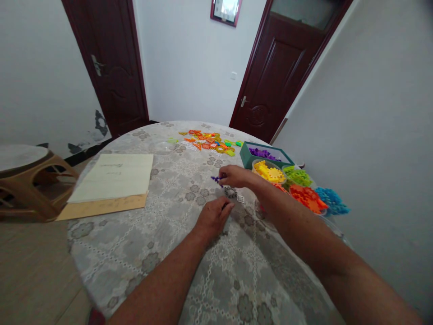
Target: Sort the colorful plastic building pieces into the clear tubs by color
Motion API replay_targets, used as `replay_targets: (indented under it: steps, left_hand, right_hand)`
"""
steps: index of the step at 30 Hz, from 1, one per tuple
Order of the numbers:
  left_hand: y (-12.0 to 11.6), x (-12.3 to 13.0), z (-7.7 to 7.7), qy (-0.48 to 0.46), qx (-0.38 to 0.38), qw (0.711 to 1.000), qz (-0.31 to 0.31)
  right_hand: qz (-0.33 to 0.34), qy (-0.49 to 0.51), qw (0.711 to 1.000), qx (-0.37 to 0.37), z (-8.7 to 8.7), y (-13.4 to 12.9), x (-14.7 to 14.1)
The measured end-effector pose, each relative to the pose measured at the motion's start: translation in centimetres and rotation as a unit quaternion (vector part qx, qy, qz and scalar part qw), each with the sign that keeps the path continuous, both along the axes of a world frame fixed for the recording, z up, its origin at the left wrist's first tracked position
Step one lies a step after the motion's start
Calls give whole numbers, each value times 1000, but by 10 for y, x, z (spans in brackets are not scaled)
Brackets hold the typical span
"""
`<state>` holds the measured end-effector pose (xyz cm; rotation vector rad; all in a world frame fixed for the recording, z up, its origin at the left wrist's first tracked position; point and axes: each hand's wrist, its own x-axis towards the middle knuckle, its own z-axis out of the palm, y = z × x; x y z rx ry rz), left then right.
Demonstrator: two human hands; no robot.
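My right hand [233, 176] reaches across from the right, its fingers pinched on a small purple toy piece [215, 179] just above the tablecloth. More purple shows under the fingertips, too small to make out. Closer to me, my left hand [214, 213] rests on the table with its fingers curled in and nothing visible in them. Between the two hands lie a black gear-shaped piece [231, 192] and a white grid-like square piece [240, 199].
Colourful loose pieces [209, 143] spread over the far side of the table [176, 253]. Along the right stand a green box [248, 159] of purple pieces and tubs of yellow [269, 171], lime [297, 176], orange [307, 198] and blue pieces [333, 201]. Pale paper sheets [113, 176] lie left.
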<state>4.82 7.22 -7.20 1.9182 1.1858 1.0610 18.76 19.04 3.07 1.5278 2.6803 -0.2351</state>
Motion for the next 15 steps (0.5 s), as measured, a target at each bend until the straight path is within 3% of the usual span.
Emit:
replay_targets:
  steps: [2,3,5,9,12,15]
  left_hand:
    - [4,-4,2,-52,-29,997,54]
    - [6,-6,2,-73,-46,993,80]
    - [10,-10,4,-106,-74,985,117]
    - [14,-14,5,-146,-95,975,139]
    - [15,-14,3,-169,-97,971,139]
    - [16,-12,0,-191,-102,964,152]
  right_hand:
    - [-46,15,998,31,19,16,22]
    - [-102,29,992,62,28,25,36]
    - [-215,52,964,146,44,43,65]
    - [-323,84,910,245,64,65,116]
    - [-332,102,897,272,65,59,122]
    - [-246,76,938,232,53,30,96]
